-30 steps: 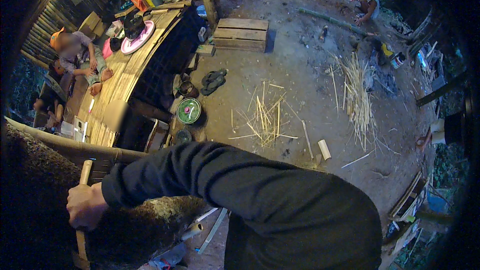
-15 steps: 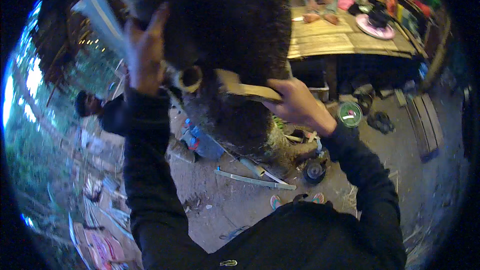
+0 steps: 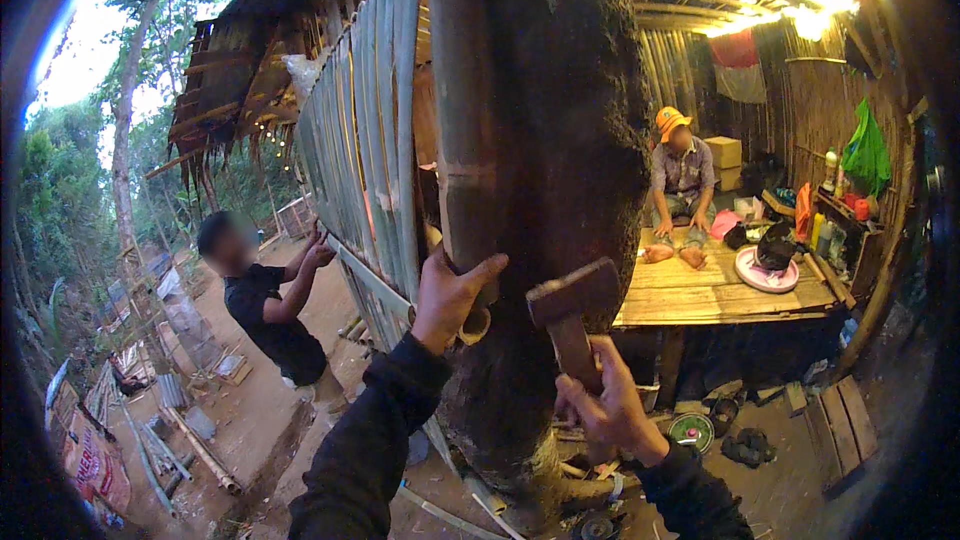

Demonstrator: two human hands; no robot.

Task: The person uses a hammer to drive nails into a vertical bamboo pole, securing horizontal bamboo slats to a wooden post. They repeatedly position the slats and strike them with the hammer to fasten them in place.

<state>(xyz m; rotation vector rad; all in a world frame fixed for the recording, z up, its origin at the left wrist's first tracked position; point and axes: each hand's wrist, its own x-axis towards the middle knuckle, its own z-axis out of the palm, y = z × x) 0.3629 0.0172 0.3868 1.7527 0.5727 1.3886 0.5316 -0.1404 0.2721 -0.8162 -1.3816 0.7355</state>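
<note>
My left hand (image 3: 447, 298) grips the lower part of a thick upright bamboo pole (image 3: 466, 130), its thumb across the front and its other fingers mostly hidden. Just below that hand the pole's hollow cut end (image 3: 474, 326) shows. The pole stands against a broad, dark tree trunk (image 3: 570, 120). In my right hand (image 3: 612, 402) is a hammer (image 3: 574, 294) with a blocky head and a short wooden handle, held upright in front of the trunk. To the left of the pole runs a wall of upright bamboo slats (image 3: 365, 140).
A co-worker (image 3: 270, 290) in black stands at left, hands at the slat wall's lower rail. Another person (image 3: 683, 175) in an orange cap sits on a bamboo platform (image 3: 700, 300) at right, near a pink tray (image 3: 752, 276). Cut bamboo (image 3: 200, 448) lies on the ground at left.
My view has tilted up, bringing the wall, roof and seated person fully into sight. The hammer has gone from lying sideways to head-up. My left hand still holds the pole.
</note>
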